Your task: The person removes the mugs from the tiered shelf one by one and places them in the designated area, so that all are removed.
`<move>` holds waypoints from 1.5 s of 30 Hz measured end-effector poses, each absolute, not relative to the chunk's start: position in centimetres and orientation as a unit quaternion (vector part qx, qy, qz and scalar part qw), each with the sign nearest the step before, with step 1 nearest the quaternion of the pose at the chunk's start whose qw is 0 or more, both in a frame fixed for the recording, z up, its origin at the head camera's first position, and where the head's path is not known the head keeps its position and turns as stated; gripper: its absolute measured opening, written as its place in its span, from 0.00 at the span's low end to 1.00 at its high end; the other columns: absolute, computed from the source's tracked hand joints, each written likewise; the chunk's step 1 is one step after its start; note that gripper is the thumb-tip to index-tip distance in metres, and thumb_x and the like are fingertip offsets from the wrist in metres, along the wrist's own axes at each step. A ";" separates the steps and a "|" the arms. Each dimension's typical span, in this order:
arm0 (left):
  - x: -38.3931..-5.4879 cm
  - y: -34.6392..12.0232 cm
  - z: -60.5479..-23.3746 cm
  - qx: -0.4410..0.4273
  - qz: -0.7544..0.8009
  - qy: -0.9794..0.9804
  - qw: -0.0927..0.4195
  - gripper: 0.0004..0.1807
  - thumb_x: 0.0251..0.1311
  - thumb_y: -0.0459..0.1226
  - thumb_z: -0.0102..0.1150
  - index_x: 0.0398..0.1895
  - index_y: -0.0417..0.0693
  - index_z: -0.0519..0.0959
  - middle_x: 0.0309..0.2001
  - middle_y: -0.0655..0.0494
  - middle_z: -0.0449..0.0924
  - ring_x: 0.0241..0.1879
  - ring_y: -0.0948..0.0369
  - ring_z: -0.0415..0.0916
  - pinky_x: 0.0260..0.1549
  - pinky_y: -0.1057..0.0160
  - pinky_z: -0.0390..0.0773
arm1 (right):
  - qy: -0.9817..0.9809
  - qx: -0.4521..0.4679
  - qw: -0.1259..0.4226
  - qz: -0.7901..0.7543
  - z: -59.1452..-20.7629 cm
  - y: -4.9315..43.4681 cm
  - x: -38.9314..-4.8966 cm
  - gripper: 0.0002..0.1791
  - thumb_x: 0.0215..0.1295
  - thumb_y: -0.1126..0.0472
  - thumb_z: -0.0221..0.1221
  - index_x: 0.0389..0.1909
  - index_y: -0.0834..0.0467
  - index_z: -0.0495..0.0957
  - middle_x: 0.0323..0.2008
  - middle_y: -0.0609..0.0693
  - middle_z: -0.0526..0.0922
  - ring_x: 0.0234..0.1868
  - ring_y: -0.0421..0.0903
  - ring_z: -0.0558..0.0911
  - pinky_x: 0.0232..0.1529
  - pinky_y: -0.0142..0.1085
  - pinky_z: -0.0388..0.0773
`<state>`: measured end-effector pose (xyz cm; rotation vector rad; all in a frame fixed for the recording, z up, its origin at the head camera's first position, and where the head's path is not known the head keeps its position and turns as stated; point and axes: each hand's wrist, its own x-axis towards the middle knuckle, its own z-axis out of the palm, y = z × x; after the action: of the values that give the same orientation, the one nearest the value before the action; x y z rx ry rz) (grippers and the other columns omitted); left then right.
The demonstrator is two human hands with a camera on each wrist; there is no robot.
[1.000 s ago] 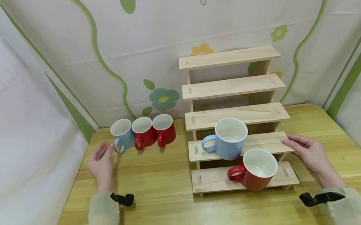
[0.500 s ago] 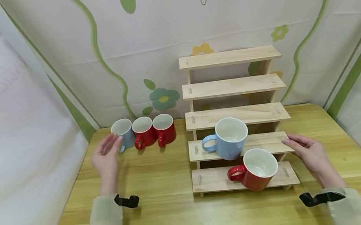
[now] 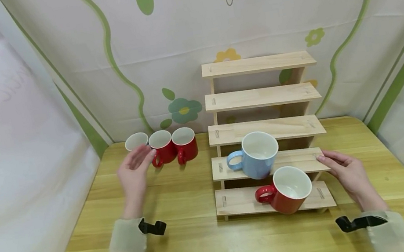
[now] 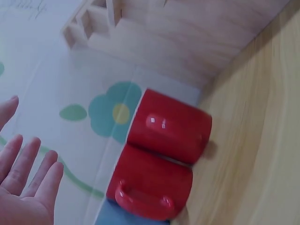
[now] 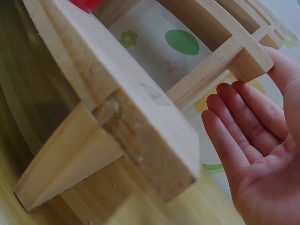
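Observation:
My left hand [image 3: 136, 175] hovers in front of a row of mugs at the back left, its fingers loosely extended and holding nothing. It covers most of a light blue mug [image 3: 135, 140]. Beside that mug stand a red mug [image 3: 163, 150] and another red mug [image 3: 186, 147], handles toward me. With its thumb on top and fingers below, my right hand [image 3: 350, 174] grips the right end of the second step of a wooden tiered shelf [image 3: 261, 97]. A light blue mug [image 3: 258, 163] sits on that step, and a red mug [image 3: 287, 198] on the lowest one.
All of this stands on a wood-grain table [image 3: 189, 244]. White cloth walls [image 3: 177, 23] with a plant print enclose it at the back and sides. The shelf's side panel [image 4: 173, 37] rises beyond the red mugs in the left wrist view.
My left hand has moved rightward, from beside the back blue mug to in front of it and toward the nearer red mug. My right hand, the shelf and the mugs have stayed put.

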<state>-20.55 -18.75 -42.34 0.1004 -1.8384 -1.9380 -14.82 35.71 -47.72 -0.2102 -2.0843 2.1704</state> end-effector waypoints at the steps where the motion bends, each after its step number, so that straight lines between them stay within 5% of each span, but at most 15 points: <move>1: -20.5 -18.5 -42.2 0.030 -0.706 -0.670 0.227 0.23 0.55 0.35 0.78 0.54 0.37 0.83 0.49 0.51 0.87 0.50 0.59 0.84 0.50 0.67 0.81 | -0.689 -0.070 0.062 0.718 -47.7 35.7 -14.8 0.13 0.68 0.63 0.67 0.52 0.52 0.87 0.46 0.33 0.85 0.45 0.30 0.81 0.42 0.21 0.80; 15: -19.1 -14.8 -40.9 -0.084 -0.736 -0.651 0.165 0.25 0.55 0.28 0.75 0.57 0.32 0.80 0.55 0.29 0.79 0.54 0.44 0.81 0.51 0.59 0.82 | -0.689 -0.069 0.062 0.719 -47.8 35.9 -14.8 0.13 0.69 0.64 0.67 0.53 0.52 0.87 0.46 0.33 0.85 0.45 0.30 0.82 0.42 0.22 0.80; 25: -18.5 -11.8 -40.5 -0.127 -0.710 -0.681 0.129 0.23 0.54 0.28 0.77 0.54 0.37 0.83 0.52 0.42 0.84 0.52 0.50 0.82 0.53 0.56 0.82 | -0.675 -0.053 0.067 0.733 -47.9 35.7 -14.8 0.12 0.69 0.66 0.65 0.52 0.55 0.87 0.47 0.36 0.85 0.43 0.32 0.83 0.42 0.24 0.82; 36: -17.8 -8.9 -40.8 -0.173 -0.698 -0.691 0.072 0.23 0.55 0.31 0.77 0.55 0.43 0.83 0.54 0.45 0.84 0.54 0.44 0.81 0.53 0.54 0.82 | -0.668 -0.055 0.072 0.739 -48.0 35.6 -14.9 0.12 0.69 0.67 0.66 0.50 0.54 0.88 0.45 0.37 0.85 0.42 0.32 0.83 0.42 0.25 0.82; 45: -17.2 -6.5 -41.1 -0.183 -0.700 -0.690 0.019 0.24 0.57 0.32 0.75 0.57 0.41 0.82 0.55 0.43 0.83 0.55 0.50 0.81 0.56 0.51 0.80 | -0.668 -0.055 0.069 0.739 -47.9 35.6 -14.9 0.11 0.69 0.64 0.66 0.50 0.55 0.88 0.45 0.38 0.86 0.44 0.34 0.84 0.43 0.26 0.82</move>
<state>-17.21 -6.49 -41.11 -0.5670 -2.1418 -2.1725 -14.87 35.58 -47.88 -0.1658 -2.0103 2.2248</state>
